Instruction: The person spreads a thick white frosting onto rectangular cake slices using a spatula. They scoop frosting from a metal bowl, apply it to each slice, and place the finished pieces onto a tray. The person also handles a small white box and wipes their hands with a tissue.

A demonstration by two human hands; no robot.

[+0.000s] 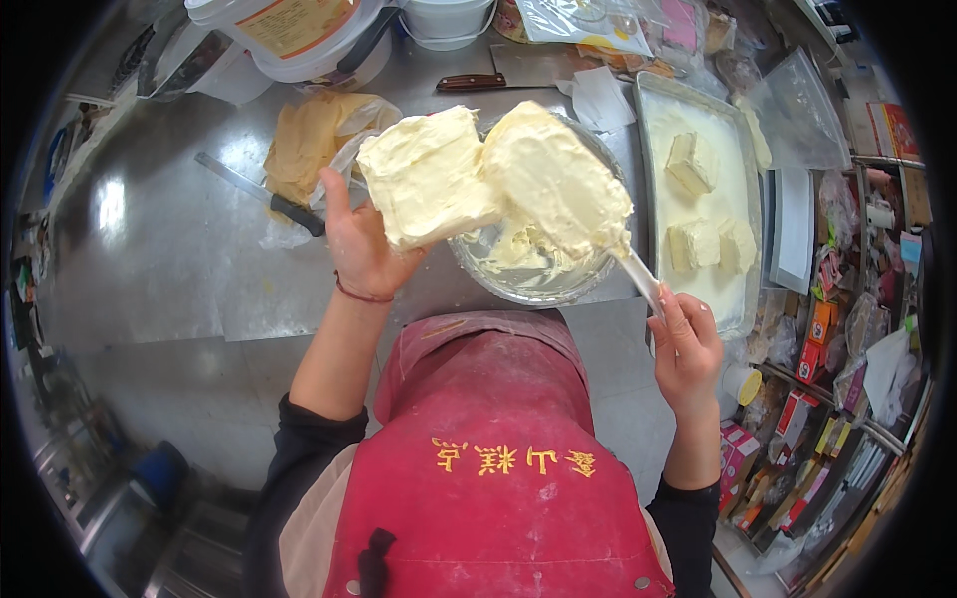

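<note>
My left hand (374,243) supports a square block coated in pale yellow cream (430,179), its fingers hidden beneath. In my right hand (686,344) is the white handle of a spatula (641,278). A thick layer of cream covers the spatula's blade (557,179), which meets or overlaps the block's right edge in view. Below both sits a round metal bowl (523,291) with cream smeared inside. To the right, a metal tray (736,299) dusted with pale powder holds three coated blocks (693,163).
A serrated knife (295,215) lies beside a crumpled plastic bag (306,142) at the left. Farther back are a wood-handled cleaver (471,82), white tubs (366,56) and white paper (600,97). Shelves with boxes (815,336) stand at the right.
</note>
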